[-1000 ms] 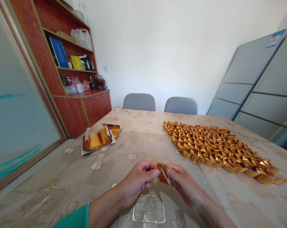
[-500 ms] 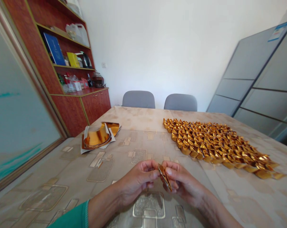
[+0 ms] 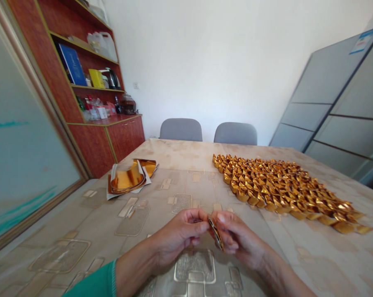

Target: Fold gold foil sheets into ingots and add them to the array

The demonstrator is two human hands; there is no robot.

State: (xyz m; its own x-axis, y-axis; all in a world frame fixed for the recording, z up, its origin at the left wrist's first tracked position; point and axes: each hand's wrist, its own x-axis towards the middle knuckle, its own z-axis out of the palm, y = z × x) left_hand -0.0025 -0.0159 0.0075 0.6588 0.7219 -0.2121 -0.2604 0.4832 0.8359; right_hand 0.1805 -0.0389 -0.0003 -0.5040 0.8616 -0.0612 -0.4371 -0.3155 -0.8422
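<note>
Between my two hands, over the near middle of the table, is a small folded piece of gold foil paper (image 3: 216, 236), held on edge and tilted. My left hand (image 3: 186, 230) pinches its left side between thumb and fingers. On the other side my right hand (image 3: 235, 235) grips it, the thumb near the top edge and the fingers behind. Parts of the paper are hidden by the fingers. To the left lies a loose stack of gold foil sheets (image 3: 128, 178), curled, with white backs showing. Rows of folded gold paper ingots (image 3: 279, 185) cover the table's right side.
A patterned cloth covers the table (image 3: 161, 152). Two grey chairs (image 3: 180, 129) stand at its far edge. At the left is a red-brown shelf cabinet (image 3: 96, 134) with bottles and a kettle; a grey panelled cabinet (image 3: 313, 86) stands at the right.
My right thumb has moved up along the folded paper, which shows more edge-on now. My left hand stays almost where it was. The view has shifted slightly.
</note>
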